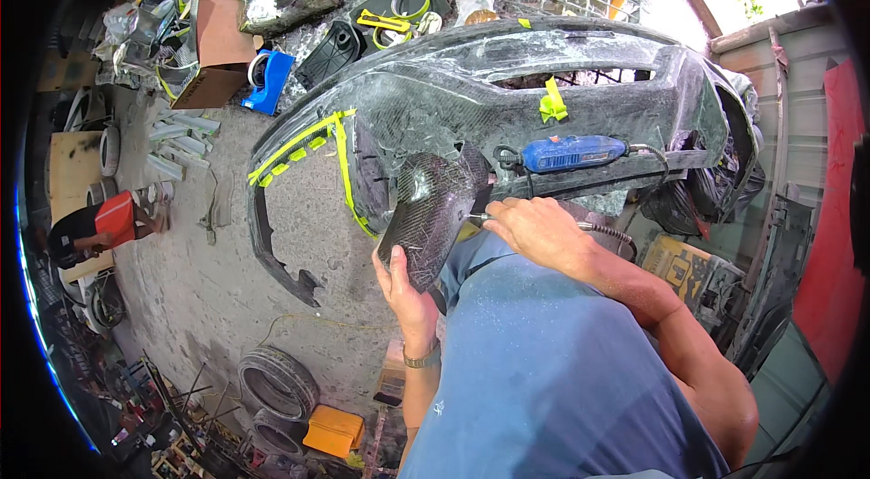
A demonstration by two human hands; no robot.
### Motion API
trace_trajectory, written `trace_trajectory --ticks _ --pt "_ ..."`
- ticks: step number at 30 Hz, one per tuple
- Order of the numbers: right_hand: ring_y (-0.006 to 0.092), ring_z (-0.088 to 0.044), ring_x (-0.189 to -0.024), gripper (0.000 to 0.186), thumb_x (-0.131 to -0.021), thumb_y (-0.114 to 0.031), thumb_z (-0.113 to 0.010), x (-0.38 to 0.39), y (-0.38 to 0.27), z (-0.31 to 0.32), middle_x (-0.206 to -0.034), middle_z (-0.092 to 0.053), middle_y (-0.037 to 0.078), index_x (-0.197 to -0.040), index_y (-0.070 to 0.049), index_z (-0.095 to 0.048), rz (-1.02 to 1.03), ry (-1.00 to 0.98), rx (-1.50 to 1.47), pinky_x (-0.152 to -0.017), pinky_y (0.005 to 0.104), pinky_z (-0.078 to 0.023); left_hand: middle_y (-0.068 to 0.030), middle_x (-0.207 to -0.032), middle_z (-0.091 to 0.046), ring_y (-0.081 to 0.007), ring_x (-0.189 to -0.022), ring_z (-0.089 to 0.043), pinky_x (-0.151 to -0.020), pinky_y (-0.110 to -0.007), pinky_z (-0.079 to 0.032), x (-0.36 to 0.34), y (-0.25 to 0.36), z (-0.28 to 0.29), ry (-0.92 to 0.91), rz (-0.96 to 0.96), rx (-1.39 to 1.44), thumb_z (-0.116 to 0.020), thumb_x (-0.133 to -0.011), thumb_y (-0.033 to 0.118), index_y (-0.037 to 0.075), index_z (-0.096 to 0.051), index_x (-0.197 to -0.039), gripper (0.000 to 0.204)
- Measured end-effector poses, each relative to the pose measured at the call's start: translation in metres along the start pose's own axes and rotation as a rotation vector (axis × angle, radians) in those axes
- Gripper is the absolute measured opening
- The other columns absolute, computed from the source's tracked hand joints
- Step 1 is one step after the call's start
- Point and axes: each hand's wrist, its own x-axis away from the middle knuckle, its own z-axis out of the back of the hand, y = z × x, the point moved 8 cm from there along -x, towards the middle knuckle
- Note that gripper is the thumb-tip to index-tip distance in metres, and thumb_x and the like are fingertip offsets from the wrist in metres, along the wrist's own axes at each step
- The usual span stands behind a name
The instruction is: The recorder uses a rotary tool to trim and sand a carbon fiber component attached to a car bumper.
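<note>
My left hand (pixel 408 293) grips the lower end of a curved carbon-fibre piece (pixel 430 221) with a dark woven surface. Its fingers wrap behind the piece and the thumb lies along its edge. Close to the other edge, my right hand (pixel 535 227) is closed around the slim handpiece of a rotary tool, whose tip I cannot make out. A flexible shaft (pixel 609 231) trails from that hand. The blue rotary tool body (pixel 575 153) rests on a large dusty carbon-fibre car bumper (pixel 408 103) in front of me. Yellow-green tape (pixel 343 157) marks the bumper's left part.
Beyond the bumper stand a cardboard box (pixel 222 48), a blue tape dispenser (pixel 269 82) and a yellow cutter (pixel 385 21). Tyres (pixel 276 384) and an orange object (pixel 333 430) lie at lower left. Another person (pixel 95 230) is at far left. Black bags (pixel 702 198) sit at right.
</note>
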Motion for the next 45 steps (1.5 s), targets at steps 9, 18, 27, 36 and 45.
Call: trace_trajectory --ticks 9,18,27,36,45 --pt "0.037 -0.068 -0.08 0.026 -0.097 -0.025 -0.053 -0.0013 -0.0028 -0.0051 -0.086 -0.067 0.017 -0.098 -0.001 -0.061 0.017 -0.023 -0.009 -0.068 0.0473 -0.055 -0.0115 -0.121 -0.06 -0.0225 -0.108 -0.059 -0.096 -0.036 -0.045 -0.0012 0.0023 -0.0012 0.001 -0.025 -0.033 -0.052 -0.1 0.021 0.001 -0.05 -0.129 0.035" --pt "0.0374 -0.068 -0.08 0.026 -0.097 -0.025 -0.053 -0.0023 -0.002 -0.0047 -0.085 -0.068 0.017 -0.097 -0.001 -0.061 0.01 -0.033 -0.02 -0.07 0.0479 -0.054 -0.0123 -0.121 -0.059 -0.0231 -0.109 -0.058 -0.097 -0.037 -0.045 -0.0012 0.0025 -0.0013 0.006 -0.031 -0.027 -0.053 -0.1 0.022 0.001 -0.05 -0.129 0.036" --pt "0.0374 -0.068 -0.081 0.026 -0.097 -0.026 -0.053 -0.0017 -0.0017 -0.001 -0.086 -0.067 0.017 -0.098 -0.001 -0.061 -0.008 -0.03 -0.015 -0.069 0.0486 -0.054 -0.0141 -0.127 -0.056 -0.0249 -0.113 -0.057 -0.1 -0.037 -0.044 0.0002 0.0035 -0.0029 0.015 0.002 -0.04 -0.055 -0.099 0.023 0.0 -0.044 -0.136 0.044" --pt "0.0352 -0.068 -0.079 0.027 -0.098 -0.028 -0.052 -0.0018 -0.0019 -0.0009 -0.088 -0.067 0.016 -0.1 -0.003 -0.061 -0.003 -0.008 0.063 -0.067 0.0456 -0.056 -0.0173 -0.134 -0.052 -0.0272 -0.119 -0.054 -0.103 -0.039 -0.042 0.0035 0.0037 -0.0025 0.059 0.037 -0.038 -0.056 -0.099 0.023 -0.003 -0.037 -0.142 0.053" --pt "0.0344 -0.069 -0.079 0.027 -0.098 -0.028 -0.052 -0.0017 -0.0016 0.0009 -0.088 -0.066 0.015 -0.098 -0.002 -0.06 0.0 -0.017 0.071 -0.066 0.0444 -0.056 -0.0157 -0.129 -0.055 -0.0255 -0.114 -0.057 -0.1 -0.039 -0.044 0.0016 0.0049 -0.0042 0.019 0.013 -0.039 -0.055 -0.099 0.023 -0.001 -0.04 -0.139 0.049"
